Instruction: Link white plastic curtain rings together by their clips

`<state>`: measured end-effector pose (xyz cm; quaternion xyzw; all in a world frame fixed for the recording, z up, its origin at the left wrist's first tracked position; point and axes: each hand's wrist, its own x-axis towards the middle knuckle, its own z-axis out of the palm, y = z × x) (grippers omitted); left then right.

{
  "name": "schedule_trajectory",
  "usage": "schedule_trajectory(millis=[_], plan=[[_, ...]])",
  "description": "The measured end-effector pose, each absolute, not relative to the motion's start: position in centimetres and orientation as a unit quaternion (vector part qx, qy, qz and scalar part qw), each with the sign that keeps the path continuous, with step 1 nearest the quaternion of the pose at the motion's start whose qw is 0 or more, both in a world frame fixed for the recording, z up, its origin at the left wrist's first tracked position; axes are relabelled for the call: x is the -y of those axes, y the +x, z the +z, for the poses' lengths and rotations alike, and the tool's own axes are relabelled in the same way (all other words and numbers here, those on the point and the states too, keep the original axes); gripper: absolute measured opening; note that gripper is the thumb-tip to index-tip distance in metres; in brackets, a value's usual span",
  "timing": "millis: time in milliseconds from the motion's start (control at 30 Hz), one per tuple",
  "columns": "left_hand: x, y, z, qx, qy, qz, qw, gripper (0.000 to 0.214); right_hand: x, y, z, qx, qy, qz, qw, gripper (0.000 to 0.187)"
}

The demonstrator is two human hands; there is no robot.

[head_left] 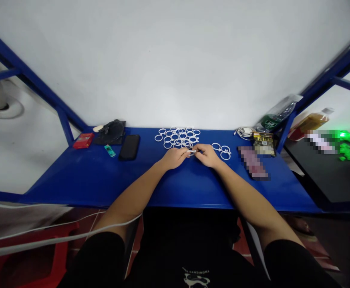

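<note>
A small white curtain ring [191,153] is pinched between my two hands, just above the blue table. My left hand [175,158] grips its left side with closed thumb and fingers. From the right, my right hand [206,155] is closed on the same ring, its fingertips partly covering it. Right behind my hands lies a pile of white curtain rings [184,141], several of them overlapping. A smaller group of white curtain rings [225,152] rests to the right of my right hand.
On the left of the blue table [97,184] lie a black phone [129,147], a teal packet [109,151], a red box [83,141] and a black pouch [112,131]. To the right are a white cable [244,133], a snack bag [264,143], a pinkish blurred object [253,162] and a bottle [278,114].
</note>
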<state>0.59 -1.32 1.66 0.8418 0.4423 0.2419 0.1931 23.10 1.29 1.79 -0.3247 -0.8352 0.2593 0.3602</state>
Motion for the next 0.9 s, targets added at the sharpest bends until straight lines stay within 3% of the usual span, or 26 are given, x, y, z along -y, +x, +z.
schedule_trajectory(millis=[233, 433, 633, 900], plan=[[1.5, 0.8, 1.5, -0.427, 0.85, 0.239, 0.197, 0.033, -1.6, 23.4, 1.9, 0.832, -0.342, 0.265, 0.348, 0.022], [1.1, 0.4, 1.5, -0.454, 0.82, 0.282, 0.205, 0.035, -1.9, 24.3, 2.4, 0.842, -0.39, 0.161, 0.337, 0.036], [1.1, 0.5, 1.4, -0.443, 0.829, 0.279, 0.196, 0.024, -4.0, 28.0, 3.2, 0.849, -0.448, 0.079, 0.269, 0.023], [0.9, 0.4, 1.1, -0.433, 0.842, 0.255, 0.196, 0.026, -4.9, 27.9, 1.5, 0.842, -0.489, 0.058, 0.221, 0.028]])
